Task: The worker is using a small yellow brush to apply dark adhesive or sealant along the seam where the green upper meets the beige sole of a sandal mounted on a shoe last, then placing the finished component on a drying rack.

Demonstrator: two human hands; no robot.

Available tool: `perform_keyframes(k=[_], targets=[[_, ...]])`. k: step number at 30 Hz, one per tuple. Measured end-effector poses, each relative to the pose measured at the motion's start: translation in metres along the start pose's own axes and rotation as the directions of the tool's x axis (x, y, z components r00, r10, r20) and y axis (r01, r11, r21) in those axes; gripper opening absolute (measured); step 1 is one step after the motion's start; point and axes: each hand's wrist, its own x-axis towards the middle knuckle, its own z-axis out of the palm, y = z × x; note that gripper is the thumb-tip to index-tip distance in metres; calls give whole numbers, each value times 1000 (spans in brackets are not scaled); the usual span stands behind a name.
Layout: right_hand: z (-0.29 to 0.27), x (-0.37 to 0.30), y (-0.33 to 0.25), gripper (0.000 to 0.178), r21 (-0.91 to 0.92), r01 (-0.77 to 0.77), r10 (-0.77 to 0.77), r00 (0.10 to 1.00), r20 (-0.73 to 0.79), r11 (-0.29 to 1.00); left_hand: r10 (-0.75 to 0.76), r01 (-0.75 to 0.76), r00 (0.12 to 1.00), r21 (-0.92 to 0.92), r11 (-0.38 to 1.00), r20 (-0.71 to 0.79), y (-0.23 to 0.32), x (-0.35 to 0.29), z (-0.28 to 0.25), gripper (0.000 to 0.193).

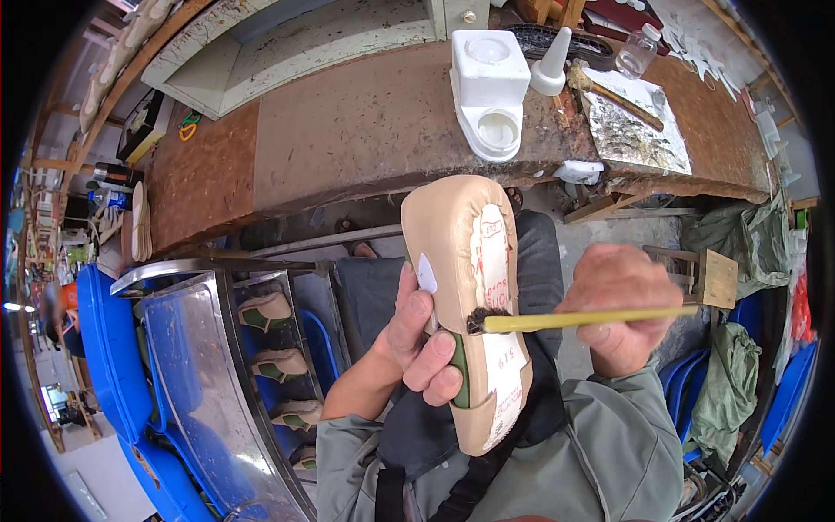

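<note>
My left hand (417, 348) is closed round the middle of a beige shoe upper (448, 244) stretched over a green last, its underside turned up toward me. A white insole board (493, 261) with red print runs down that underside, and the beige material is gathered in pleats at the toe edge. My right hand (622, 304) grips a brush with a yellow-green handle (600, 318). Dark bristles (480, 320) touch the shoe's underside near its middle, at the edge between board and upper. The right fingers partly hide the handle.
A brown bench (348, 139) runs across the far side, bearing a white dispenser (490, 78), a white nozzle cap (552, 63), a hammer (622, 96) on stained paper and a clear bottle (637, 50). At left, a metal rack (196, 348) holds several similar shoes (280, 363) beside blue chairs (113, 348).
</note>
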Motion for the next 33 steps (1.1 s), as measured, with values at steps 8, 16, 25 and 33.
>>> perform_keyframes(k=[8,16,25,33], targets=[[-6,21,14,12,-128,54,-64,995,-81,990,40,-40,999,1,999,-25,-1,21,8,72],[12,-7,9,15,7,106,-102,966,-236,994,17,-16,1000,18,1000,-11,-9,25,13,71],[6,-19,7,18,-129,140,-148,987,-60,982,15,-15,999,15,1000,-31,-11,30,8,70],[6,-34,-1,16,-80,45,-54,992,-116,996,-76,84,990,-70,994,115,-6,37,-5,68]])
